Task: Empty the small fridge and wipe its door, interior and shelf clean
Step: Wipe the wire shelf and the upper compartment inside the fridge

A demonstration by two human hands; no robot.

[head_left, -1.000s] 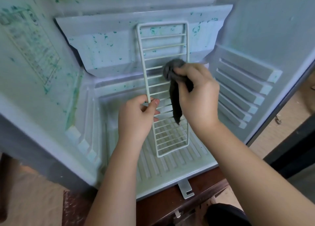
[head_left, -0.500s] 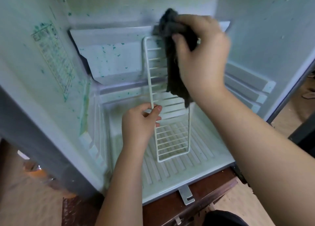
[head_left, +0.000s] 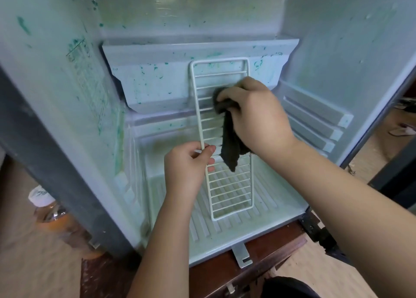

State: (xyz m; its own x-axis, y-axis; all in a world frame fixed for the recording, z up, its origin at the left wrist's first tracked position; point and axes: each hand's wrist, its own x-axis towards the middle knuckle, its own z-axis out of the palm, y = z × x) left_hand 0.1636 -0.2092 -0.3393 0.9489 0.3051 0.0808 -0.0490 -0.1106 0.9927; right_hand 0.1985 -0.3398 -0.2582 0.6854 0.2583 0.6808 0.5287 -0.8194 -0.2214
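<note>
We see the white wire fridge shelf upright, frame centre | left hand fingers clenched on its left rail | right hand fingers grasping a dark grey cloth against the bars | green-stained fridge interior behind.

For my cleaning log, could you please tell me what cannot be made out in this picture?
Head view only:
- Wire shelf: the rungs behind the right hand and dark cloth are hidden, so their cleanliness is unknown.
- Left hand: its fingertips curl behind the shelf's side bar.
- Bottle at left: blurred, partly behind the fridge wall.
- Fridge door: outside the frame.
</note>
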